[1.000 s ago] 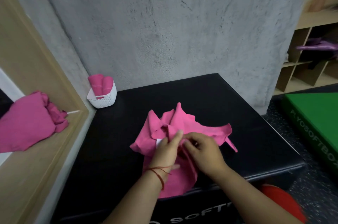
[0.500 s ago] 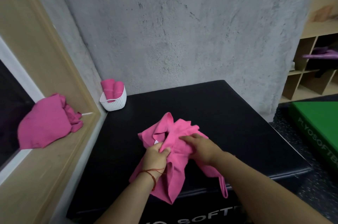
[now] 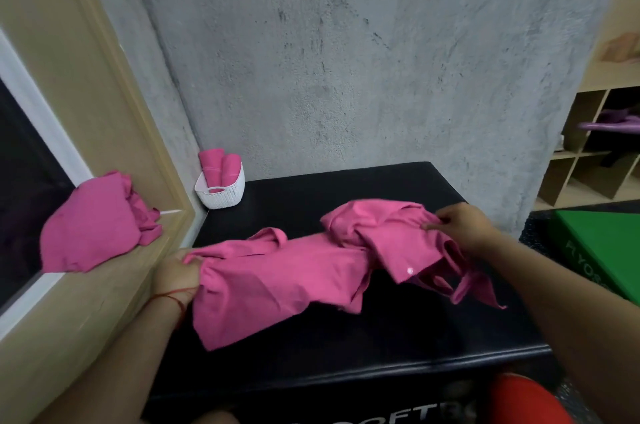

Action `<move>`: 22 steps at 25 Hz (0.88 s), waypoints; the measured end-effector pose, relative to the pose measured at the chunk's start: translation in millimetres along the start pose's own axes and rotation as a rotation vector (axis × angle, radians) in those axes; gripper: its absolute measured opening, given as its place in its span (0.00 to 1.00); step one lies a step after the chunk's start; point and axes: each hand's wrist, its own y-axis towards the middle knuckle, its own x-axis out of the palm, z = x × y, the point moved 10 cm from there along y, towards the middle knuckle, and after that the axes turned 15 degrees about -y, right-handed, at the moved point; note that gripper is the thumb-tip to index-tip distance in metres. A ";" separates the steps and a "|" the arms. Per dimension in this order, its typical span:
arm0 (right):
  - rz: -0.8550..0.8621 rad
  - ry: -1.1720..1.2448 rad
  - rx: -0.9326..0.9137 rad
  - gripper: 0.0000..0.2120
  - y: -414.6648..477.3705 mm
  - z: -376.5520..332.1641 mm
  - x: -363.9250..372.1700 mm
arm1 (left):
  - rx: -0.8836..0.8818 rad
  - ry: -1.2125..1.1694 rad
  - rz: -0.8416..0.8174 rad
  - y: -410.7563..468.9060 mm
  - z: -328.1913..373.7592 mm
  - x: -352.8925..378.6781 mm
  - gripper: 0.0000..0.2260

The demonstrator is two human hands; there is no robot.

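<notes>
A pink cloth lies stretched across the black padded box, crumpled at its right end with loose loops hanging down. My left hand grips the cloth's left end near the box's left edge. Over at the right end, my right hand pinches a bunched fold. The two hands are wide apart.
A white basket with rolled pink cloths stands at the box's back left corner. A pile of pink cloths sits on the wooden ledge at left. A grey concrete wall rises behind. A green box and wooden shelves are at right.
My hands were close together on the bunched cloth at the box's middle. They have pulled apart, left hand leftward and right hand rightward, drawing the cloth out lengthwise.
</notes>
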 end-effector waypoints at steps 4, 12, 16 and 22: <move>-0.148 -0.251 0.215 0.27 -8.5 53.5 7.4 | -0.059 0.091 0.077 18.5 -26.5 -21.2 0.22; -0.129 -0.280 0.118 0.42 -22.6 16.9 22.3 | -0.086 0.609 -0.583 -71.0 -43.4 130.6 0.61; -0.309 -0.244 0.002 0.63 -29.5 -19.5 72.0 | -0.170 0.751 -0.715 -82.1 -62.6 158.1 0.68; -0.406 -0.410 -0.063 0.64 -27.9 -1.6 136.0 | -0.100 0.632 -0.836 -58.4 -50.0 194.3 0.51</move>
